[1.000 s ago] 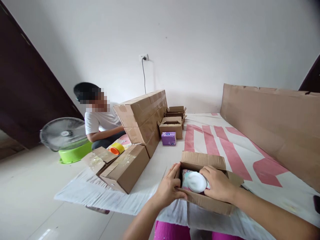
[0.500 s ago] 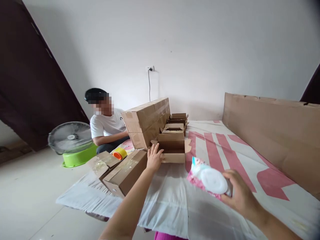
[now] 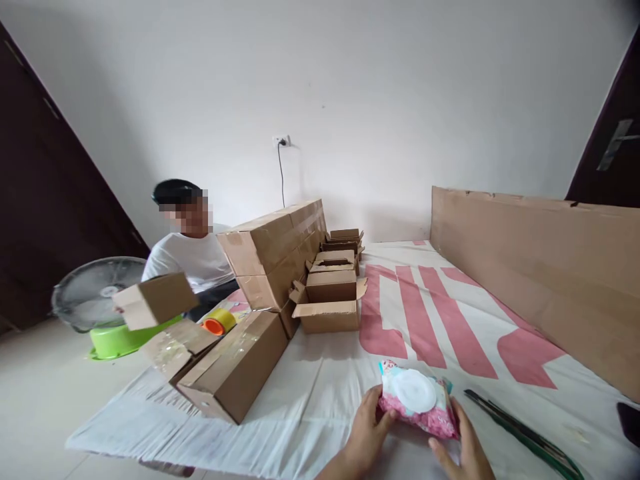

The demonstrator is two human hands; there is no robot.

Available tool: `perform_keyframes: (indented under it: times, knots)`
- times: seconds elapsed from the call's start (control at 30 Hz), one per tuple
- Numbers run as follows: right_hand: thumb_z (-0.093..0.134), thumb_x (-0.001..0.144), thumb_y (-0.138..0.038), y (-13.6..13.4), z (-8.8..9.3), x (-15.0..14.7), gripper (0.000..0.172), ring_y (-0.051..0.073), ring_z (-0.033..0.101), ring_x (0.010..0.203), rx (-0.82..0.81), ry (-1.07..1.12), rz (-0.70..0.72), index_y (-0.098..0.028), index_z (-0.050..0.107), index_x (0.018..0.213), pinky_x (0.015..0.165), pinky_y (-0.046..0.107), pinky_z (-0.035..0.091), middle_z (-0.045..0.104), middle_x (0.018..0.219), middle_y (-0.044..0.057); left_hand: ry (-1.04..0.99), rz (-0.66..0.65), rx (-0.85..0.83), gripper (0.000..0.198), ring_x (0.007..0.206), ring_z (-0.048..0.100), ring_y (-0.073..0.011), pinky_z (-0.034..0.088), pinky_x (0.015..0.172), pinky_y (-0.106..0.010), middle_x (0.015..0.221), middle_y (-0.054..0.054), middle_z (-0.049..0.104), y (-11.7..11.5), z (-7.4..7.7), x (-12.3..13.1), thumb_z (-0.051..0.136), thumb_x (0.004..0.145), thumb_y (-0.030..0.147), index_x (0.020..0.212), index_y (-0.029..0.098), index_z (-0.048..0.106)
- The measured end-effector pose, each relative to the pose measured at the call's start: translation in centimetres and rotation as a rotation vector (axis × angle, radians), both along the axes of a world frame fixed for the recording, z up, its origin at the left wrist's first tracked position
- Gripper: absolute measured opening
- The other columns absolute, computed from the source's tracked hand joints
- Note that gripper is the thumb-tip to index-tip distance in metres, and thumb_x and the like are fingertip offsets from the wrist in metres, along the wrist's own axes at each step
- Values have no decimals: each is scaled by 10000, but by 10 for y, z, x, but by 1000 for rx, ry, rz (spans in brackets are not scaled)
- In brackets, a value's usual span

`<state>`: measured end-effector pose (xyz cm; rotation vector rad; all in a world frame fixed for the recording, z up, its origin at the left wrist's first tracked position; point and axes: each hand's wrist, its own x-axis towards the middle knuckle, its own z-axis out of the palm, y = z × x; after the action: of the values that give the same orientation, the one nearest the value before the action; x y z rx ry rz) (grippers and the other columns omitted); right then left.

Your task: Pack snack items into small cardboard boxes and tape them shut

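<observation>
A soft pack of wet wipes (image 3: 435,417) with a white oval lid and a pink and light-blue wrapper is low on the right, over the sheet-covered surface. My left hand (image 3: 367,430) grips its left end, thumb in front and fingers at the side. At its right end my right hand (image 3: 465,443) holds on with thumb and fingers. Farther off to the left of the pack, an open cardboard box (image 3: 330,317) stands with its flaps raised. Whether the pack touches the sheet, I cannot tell.
More open boxes (image 3: 336,257) line up behind, beside stacked taped cartons (image 3: 273,250). Yellow-orange tape (image 3: 220,322) sits by two closed boxes (image 3: 233,367). A co-worker (image 3: 187,257) holds a small box (image 3: 157,300) near a fan (image 3: 103,293). Dark green-edged strips (image 3: 523,433) lie right.
My left hand has left the open box and taken hold of the wipes pack. The pack has come lower and nearer. The co-worker now holds up a box. The view has shifted right.
</observation>
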<state>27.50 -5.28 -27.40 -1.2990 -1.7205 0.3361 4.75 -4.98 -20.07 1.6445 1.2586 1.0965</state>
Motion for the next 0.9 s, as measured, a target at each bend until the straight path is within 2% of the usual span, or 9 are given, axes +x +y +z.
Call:
perform_keyframes:
  times: [0.1, 0.3, 0.4, 0.43, 0.5, 0.6, 0.73, 0.8, 0.9]
  knots:
    - [542, 872, -429, 11, 34, -15, 783, 325, 323, 1397, -33, 138, 5, -251, 126, 1511, 1099, 522, 356, 330, 1519, 144, 15, 35, 113, 411, 1092, 592, -257, 479, 937, -373, 1189, -131, 634, 12, 31, 7, 538, 893, 425, 1215, 177, 605]
    - [591, 842, -457, 105, 232, -22, 788, 265, 367, 1375, 247, 337, 64, -279, 185, 1493, 1110, 447, 348, 373, 1499, 103, -4, 129, 621, 391, 1253, 498, -243, 397, 1061, -396, 1321, -107, 572, 103, 176, 24, 529, 912, 363, 1277, 228, 569]
    - [620, 809, -469, 137, 278, -18, 796, 274, 363, 1373, 338, 340, 89, -231, 245, 1470, 1122, 478, 315, 380, 1491, 135, -65, 131, 658, 354, 1180, 553, -230, 437, 1012, -376, 1260, -99, 613, 129, 218, 27, 558, 891, 361, 1208, 210, 602]
    - [621, 808, -463, 138, 274, -19, 788, 274, 362, 1374, 331, 334, 100, -225, 257, 1464, 1121, 481, 314, 384, 1488, 138, -78, 134, 652, 353, 1136, 577, -226, 457, 981, -369, 1222, -99, 631, 129, 216, 26, 570, 882, 370, 1189, 201, 603]
    - [610, 820, -439, 129, 241, -25, 755, 269, 369, 1372, 275, 329, 122, -237, 262, 1459, 1113, 469, 334, 388, 1486, 130, -86, 171, 601, 385, 1018, 619, -218, 499, 891, -349, 1124, -100, 660, 117, 190, 21, 617, 844, 394, 1162, 179, 592]
    - [597, 833, -426, 96, 153, -39, 707, 274, 437, 1327, 116, 344, 127, -246, 284, 1441, 1056, 450, 416, 428, 1457, 133, -64, 385, 391, 403, 823, 624, -203, 519, 747, -322, 951, -84, 656, 76, 107, 7, 696, 750, 416, 1030, 148, 588]
    - [608, 814, -408, 62, 49, -62, 659, 300, 467, 1308, -36, 245, 246, -200, 377, 1396, 1057, 454, 421, 490, 1413, 161, 17, 574, 164, 357, 873, 637, -241, 522, 802, -372, 950, -101, 649, 21, 1, -23, 568, 816, 451, 999, 144, 572]
    - [602, 808, -376, 59, 26, -74, 678, 299, 452, 1322, -67, 179, 355, -188, 368, 1416, 1068, 455, 413, 475, 1432, 160, 114, 650, 167, 399, 1009, 624, -271, 499, 903, -415, 1065, -144, 637, 3, -24, -41, 515, 836, 419, 1106, 128, 553]
    - [546, 844, -337, 66, 19, -88, 688, 279, 427, 1343, -67, 110, 419, -193, 298, 1469, 1087, 467, 390, 445, 1460, 149, 379, 679, 286, 495, 1246, 494, -310, 402, 1043, -476, 1312, -180, 532, -9, -29, -57, 533, 828, 336, 1281, 140, 500]
